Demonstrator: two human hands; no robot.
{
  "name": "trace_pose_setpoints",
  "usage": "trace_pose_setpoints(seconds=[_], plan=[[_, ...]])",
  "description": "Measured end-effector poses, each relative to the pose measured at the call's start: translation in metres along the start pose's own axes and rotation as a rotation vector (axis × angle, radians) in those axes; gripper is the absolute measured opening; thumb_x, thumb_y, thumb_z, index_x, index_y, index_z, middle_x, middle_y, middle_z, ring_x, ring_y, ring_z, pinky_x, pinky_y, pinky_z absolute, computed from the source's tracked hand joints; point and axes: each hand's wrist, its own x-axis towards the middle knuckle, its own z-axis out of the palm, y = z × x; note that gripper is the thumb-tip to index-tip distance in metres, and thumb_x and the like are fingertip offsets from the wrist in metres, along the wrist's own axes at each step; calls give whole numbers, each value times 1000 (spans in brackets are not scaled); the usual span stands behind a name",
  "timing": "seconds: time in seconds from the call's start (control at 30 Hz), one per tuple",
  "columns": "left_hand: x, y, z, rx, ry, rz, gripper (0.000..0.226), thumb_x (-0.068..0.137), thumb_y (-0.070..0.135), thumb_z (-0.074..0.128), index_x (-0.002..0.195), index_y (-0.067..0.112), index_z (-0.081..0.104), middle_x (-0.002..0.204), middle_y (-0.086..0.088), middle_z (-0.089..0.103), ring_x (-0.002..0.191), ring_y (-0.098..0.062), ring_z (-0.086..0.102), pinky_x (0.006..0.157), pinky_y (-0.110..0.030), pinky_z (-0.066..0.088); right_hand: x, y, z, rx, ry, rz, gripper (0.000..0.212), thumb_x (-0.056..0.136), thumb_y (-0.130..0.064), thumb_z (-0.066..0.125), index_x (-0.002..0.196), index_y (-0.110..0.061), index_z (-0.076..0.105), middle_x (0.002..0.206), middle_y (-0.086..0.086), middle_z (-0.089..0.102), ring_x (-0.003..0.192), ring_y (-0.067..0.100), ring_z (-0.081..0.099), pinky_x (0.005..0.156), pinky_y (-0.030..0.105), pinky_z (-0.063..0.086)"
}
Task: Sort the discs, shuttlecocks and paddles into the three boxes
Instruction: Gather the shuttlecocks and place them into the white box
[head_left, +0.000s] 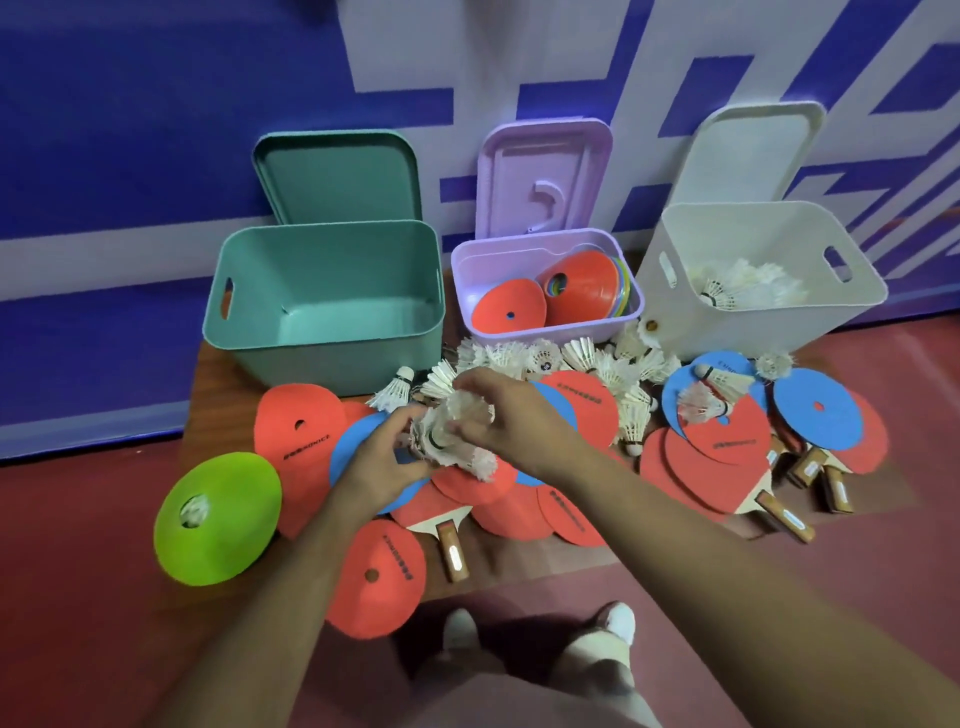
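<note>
- Fingers (397, 418) of left hand (382, 460) curled on bunch of shuttlecocks (447, 436), held over the middle of the scattered pile.
- Fingers (467, 384) of right hand (501, 415) curled over same bunch from opposite side.
- Green box (332, 358), far left, lid propped behind.
- Purple box (550, 332), centre: stacked discs (582, 291) inside.
- White box (727, 332), right: boxed shuttlecocks (743, 286) inside.
- Paddles (727, 447), red disc (298, 426), loose shuttlecocks (519, 358) strewn on wooden board (519, 558).
- Lime disc (234, 493) at left edge.
</note>
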Motion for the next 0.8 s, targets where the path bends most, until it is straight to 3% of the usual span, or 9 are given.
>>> trace_pose_setpoints(seconds=[0.13, 0.23, 0.3, 0.33, 0.37, 0.43, 0.5, 0.67, 0.8], plan=[[-19, -13, -11, -62, 110, -43, 67, 62, 37, 82, 123, 25, 56, 111, -2, 67, 102, -27, 63, 93, -38, 51, 0, -10, 21, 124, 7, 26, 51, 82, -34, 76, 127, -19, 56, 116, -5, 63, 101, 8, 58, 89, 20, 46], [-26, -17, -17, -96, 168, -61, 61, 70, 21, 83, 124, 22, 56, 114, 2, 68, 104, -17, 64, 92, -30, 50, 0, 0, 36, 278, 53, 118, 46, 86, -41, 69, 125, -22, 57, 116, -13, 61, 101, -5, 56, 87, 8, 41], [-27, -21, -23, -135, 206, -81, 54, 73, 10, 81, 120, 22, 58, 112, 4, 69, 101, -11, 64, 91, -29, 49, 8, 27, 49, 237, 206, 299, 28, 88, -46, 65, 96, -19, 63, 92, -7, 65, 83, 5, 60, 75, 22, 46], [-27, -21, -26, -159, 230, -85, 50, 74, 8, 81, 116, 25, 59, 109, 6, 69, 98, -7, 64, 89, -28, 50, 10, 44, 54, 142, 224, 394, 31, 87, -45, 65, 75, -17, 58, 72, -3, 58, 69, 13, 55, 65, 28, 42], [-28, -22, -31, -173, 256, -91, 48, 75, 6, 80, 112, 28, 60, 107, 8, 70, 96, -4, 64, 88, -26, 50, 11, 58, 62, 55, 151, 482, 42, 87, -44, 66, 60, -18, 47, 57, -2, 46, 59, 17, 45, 57, 30, 35], [-28, -23, -38, -197, 282, -100, 47, 76, 4, 78, 111, 30, 60, 108, 8, 71, 100, -5, 66, 87, -26, 51, 8, 76, 78, -47, -43, 612, 56, 86, -44, 68, 50, -17, 35, 48, -1, 33, 51, 19, 35, 49, 32, 26], [-28, -26, -41, -209, 275, -99, 48, 77, 4, 78, 114, 28, 60, 111, 5, 71, 105, -12, 66, 91, -31, 52, 6, 88, 92, -63, -94, 649, 56, 84, -47, 69, 50, -15, 38, 49, 2, 38, 51, 20, 38, 48, 33, 26], [-31, -36, -44, -182, 274, -121, 49, 72, 16, 81, 114, 32, 60, 112, 9, 71, 108, -10, 65, 96, -34, 49, 13, 105, 110, 51, 107, 791, 31, 77, -26, 75, 67, 1, 63, 59, 10, 53, 61, 24, 51, 55, 30, 34], [-28, -41, -41, -150, 239, -148, 49, 69, 28, 79, 115, 33, 60, 113, 11, 70, 109, -10, 63, 100, -40, 48, 11, 101, 91, 156, 136, 695, 20, 80, -15, 74, 66, -5, 63, 60, 4, 56, 58, 17, 50, 51, 25, 35]])
